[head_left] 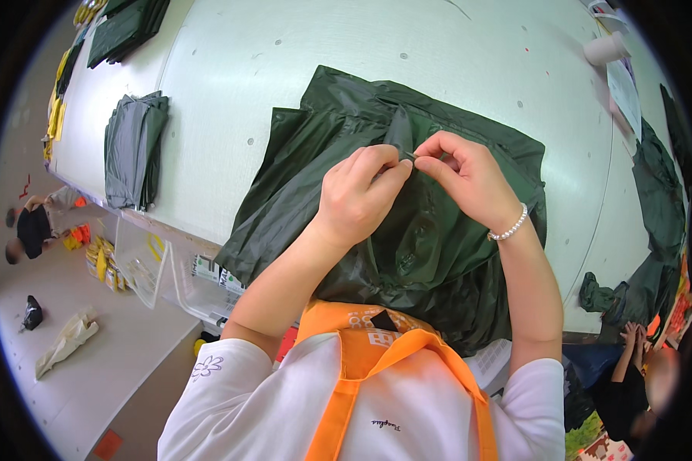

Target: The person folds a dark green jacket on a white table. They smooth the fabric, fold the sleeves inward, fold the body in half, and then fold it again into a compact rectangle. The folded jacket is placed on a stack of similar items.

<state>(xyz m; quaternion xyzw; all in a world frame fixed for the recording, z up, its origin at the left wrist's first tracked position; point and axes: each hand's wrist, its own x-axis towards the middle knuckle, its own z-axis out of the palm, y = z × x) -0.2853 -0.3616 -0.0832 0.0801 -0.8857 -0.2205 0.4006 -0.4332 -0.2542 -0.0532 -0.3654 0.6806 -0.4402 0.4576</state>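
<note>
A shiny dark green garment [430, 230] of thin waterproof-looking material lies spread and crumpled before me, its lower part hanging over the table's near edge. Above its upper middle, my left hand [364, 188] is closed, thumb and forefinger pinching a bit of the material. My right hand [469, 175], with a beaded bracelet at the wrist, is closed in a pinch close beside it. A fold of the garment rises between the two hands. The exact detail at the fingertips is too small to make out.
Folded dark green pieces [134, 150] lie stacked at the left; another dark pile [127, 31] is farther back. Clear plastic bins [188, 280] stand below the table's left edge. At the right are a white roll [606, 49], more green material [657, 192] and another person's hands [632, 338].
</note>
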